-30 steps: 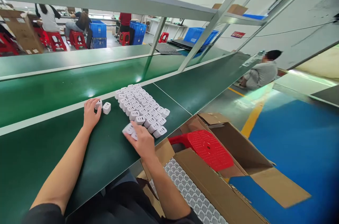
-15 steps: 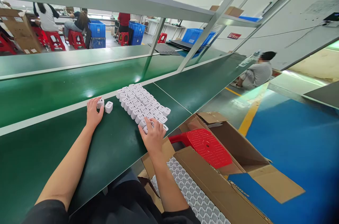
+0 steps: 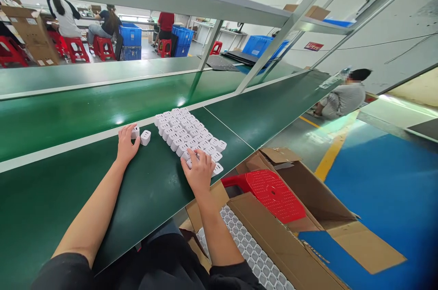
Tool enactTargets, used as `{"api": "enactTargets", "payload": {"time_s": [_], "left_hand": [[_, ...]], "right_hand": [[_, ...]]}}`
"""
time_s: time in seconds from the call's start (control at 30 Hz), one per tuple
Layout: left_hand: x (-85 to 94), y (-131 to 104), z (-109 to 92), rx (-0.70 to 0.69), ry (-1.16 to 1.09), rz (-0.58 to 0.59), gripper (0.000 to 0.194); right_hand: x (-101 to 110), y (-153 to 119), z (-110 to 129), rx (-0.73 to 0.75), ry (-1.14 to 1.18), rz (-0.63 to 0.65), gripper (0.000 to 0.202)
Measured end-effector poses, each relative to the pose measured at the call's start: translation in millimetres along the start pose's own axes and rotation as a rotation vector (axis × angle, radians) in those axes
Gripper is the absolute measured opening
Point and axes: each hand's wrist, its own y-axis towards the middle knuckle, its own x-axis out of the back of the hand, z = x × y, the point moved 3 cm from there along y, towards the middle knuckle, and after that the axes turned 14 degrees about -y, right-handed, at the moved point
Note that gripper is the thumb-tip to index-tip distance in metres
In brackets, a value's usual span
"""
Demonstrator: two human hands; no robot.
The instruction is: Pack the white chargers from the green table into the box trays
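A block of small white USB chargers (image 3: 186,128), each with slots on its top face, stands in close rows on the green worktop (image 3: 150,189). At the near end of the block, my right hand (image 3: 199,172) has its fingers curled over a few chargers, partly hiding them. One charger (image 3: 218,170) shows just right of those fingers. Further left, my left hand (image 3: 127,147) is closed around a single charger (image 3: 136,132) close to the white strip. Another loose charger (image 3: 145,138) stands upright beside it, between that hand and the block.
Below the worktop edge, an open carton (image 3: 270,235) holds many white chargers in rows. A red stool (image 3: 270,194) and another open carton (image 3: 308,194) are beside it. A metal post (image 3: 290,25) and shelf rise behind. A person (image 3: 349,93) crouches at far right.
The whole view has shifted, so things appear slightly further right. My right hand has slid slightly left against the block, baring more of a charger. My left hand stays on its charger.
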Motion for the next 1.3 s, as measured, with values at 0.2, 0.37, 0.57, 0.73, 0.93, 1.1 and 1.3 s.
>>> {"api": "enactTargets", "payload": {"time_s": [0.2,0.37,0.57,0.73,0.93,1.1,1.3], "left_hand": [[-1.3,-2,6,0.033,-0.012,0.005,0.047],[-4.2,-3,12,0.074,-0.037,0.024,0.050],[-4.8,-2,17,0.102,-0.056,0.057,0.051],[-5.1,-5,9,0.075,-0.066,0.159,0.068],[-7.3,-4,8,0.081,-0.023,0.198,0.080],[-9.6,0,12,0.069,0.004,0.202,0.077],[-24.1,-5,-5,0.097,-0.104,0.326,0.082]], "right_hand": [[25,0,17,0.072,0.160,-0.034,0.034],[19,8,65,0.255,0.491,0.141,0.041],[-26,51,109,0.215,0.710,0.378,0.062],[-49,64,122,0.164,0.753,0.417,0.055],[-44,54,125,0.192,0.733,0.399,0.058],[-34,52,126,0.167,0.674,0.389,0.062],[-12,42,109,0.269,0.511,0.348,0.069]]}}
